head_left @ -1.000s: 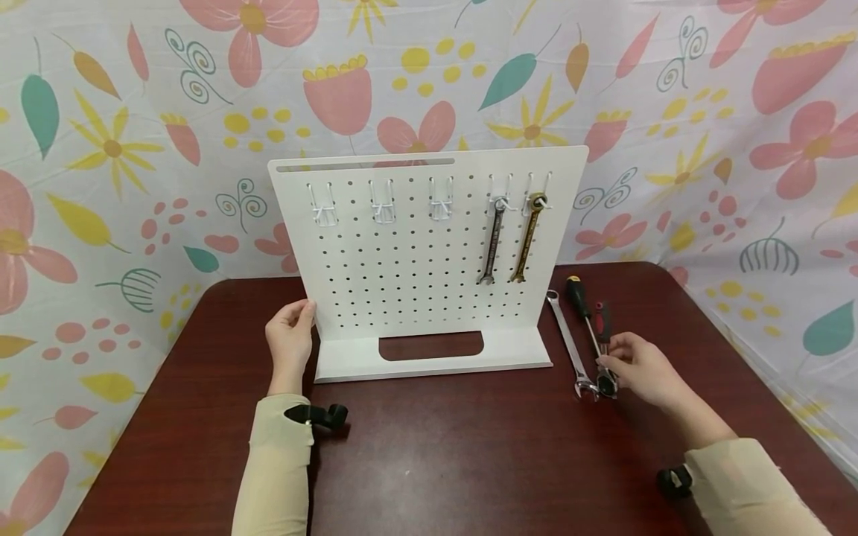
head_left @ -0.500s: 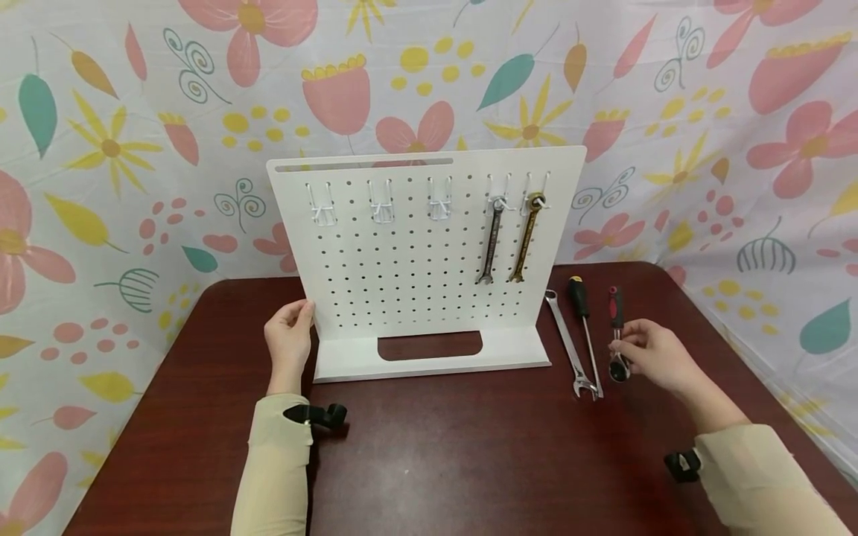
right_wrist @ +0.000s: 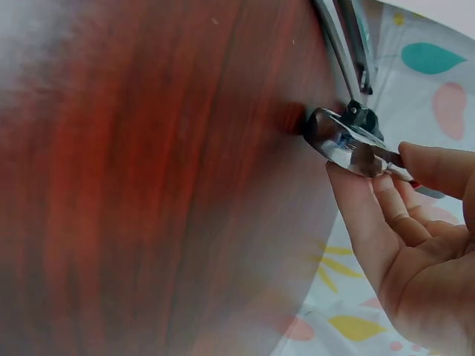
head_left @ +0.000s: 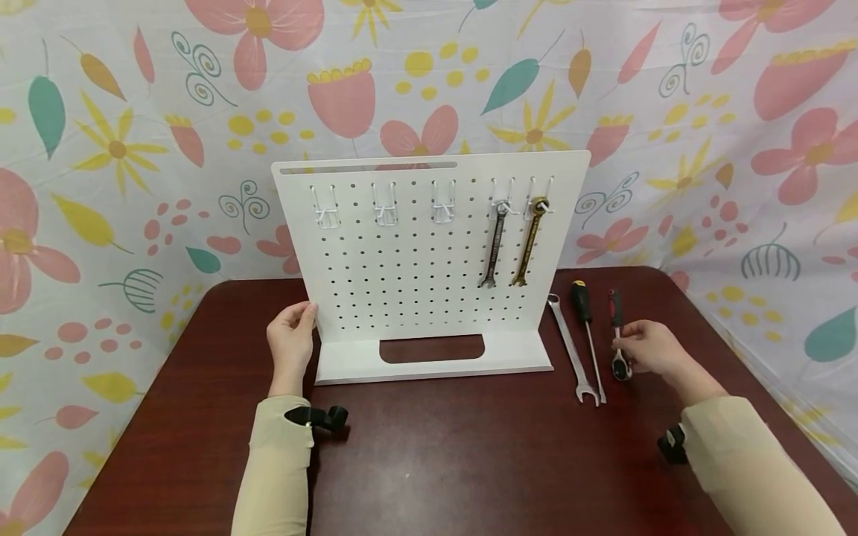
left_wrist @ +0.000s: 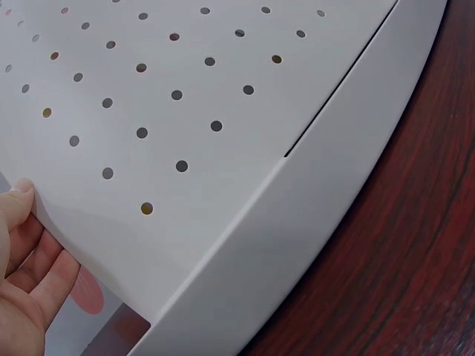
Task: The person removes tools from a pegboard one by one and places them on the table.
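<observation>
My left hand [head_left: 291, 342] pinches the left edge of a white pegboard [head_left: 415, 294] between thumb and fingers; the left wrist view shows the thumb in front and the fingers behind the edge. At the right, my right hand [head_left: 653, 348] grips a ratchet wrench [head_left: 616, 307] by its metal neck. Its red and black handle points away from me, its round head [right_wrist: 345, 144] towards me. Whether the ratchet touches the table is unclear. Left of it lie a screwdriver [head_left: 582, 301] with a black and yellow handle and a silver combination wrench [head_left: 568, 342].
On the pegboard's right hooks hang a dark silver wrench [head_left: 494, 249] and a gold-coloured wrench [head_left: 529, 246]. Further left, white wire hooks [head_left: 386, 212] hold nothing. The board stands on a dark red-brown table [head_left: 429, 454]. A flowered cloth [head_left: 221, 89] hangs behind.
My right hand has moved the ratchet wrench rightwards and slightly away from me, off the screwdriver's shaft, then nearly stopped. My left hand has stayed on the board's edge.
</observation>
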`<move>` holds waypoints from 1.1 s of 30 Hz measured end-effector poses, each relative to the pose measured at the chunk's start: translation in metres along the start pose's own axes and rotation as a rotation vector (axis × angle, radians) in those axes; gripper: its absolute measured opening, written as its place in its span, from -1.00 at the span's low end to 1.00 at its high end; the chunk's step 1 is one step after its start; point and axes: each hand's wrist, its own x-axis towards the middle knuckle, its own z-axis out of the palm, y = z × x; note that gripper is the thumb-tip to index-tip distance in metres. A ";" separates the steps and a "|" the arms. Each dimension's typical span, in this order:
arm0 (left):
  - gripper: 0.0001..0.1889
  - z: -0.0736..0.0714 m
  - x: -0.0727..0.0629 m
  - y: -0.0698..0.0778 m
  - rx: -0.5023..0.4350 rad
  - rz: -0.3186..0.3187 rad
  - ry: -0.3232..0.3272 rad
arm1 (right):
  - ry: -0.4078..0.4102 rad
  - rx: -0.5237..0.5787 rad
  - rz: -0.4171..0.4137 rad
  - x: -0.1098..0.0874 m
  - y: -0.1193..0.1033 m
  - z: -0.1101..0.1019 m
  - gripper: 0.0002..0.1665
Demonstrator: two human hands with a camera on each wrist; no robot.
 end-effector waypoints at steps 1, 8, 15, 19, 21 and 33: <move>-0.71 0.000 0.000 0.000 0.000 0.001 -0.001 | -0.006 -0.004 0.012 0.002 0.001 -0.001 -0.52; -0.72 0.001 0.000 -0.001 -0.007 -0.006 0.003 | -0.012 -0.097 0.070 0.014 0.003 -0.003 -0.55; -0.72 0.001 0.000 0.000 -0.015 -0.010 -0.001 | -0.009 -0.181 0.068 0.018 0.004 -0.005 -0.60; -0.71 0.001 0.001 -0.001 -0.006 -0.004 0.000 | 0.002 -0.206 0.065 0.019 0.003 -0.006 -0.65; -0.71 0.001 0.001 -0.001 -0.005 -0.003 0.000 | 0.016 -0.226 0.058 0.019 0.004 -0.007 -0.67; -0.70 0.001 0.000 -0.001 -0.011 -0.017 -0.005 | 0.110 -0.178 0.043 0.010 -0.011 -0.010 -0.36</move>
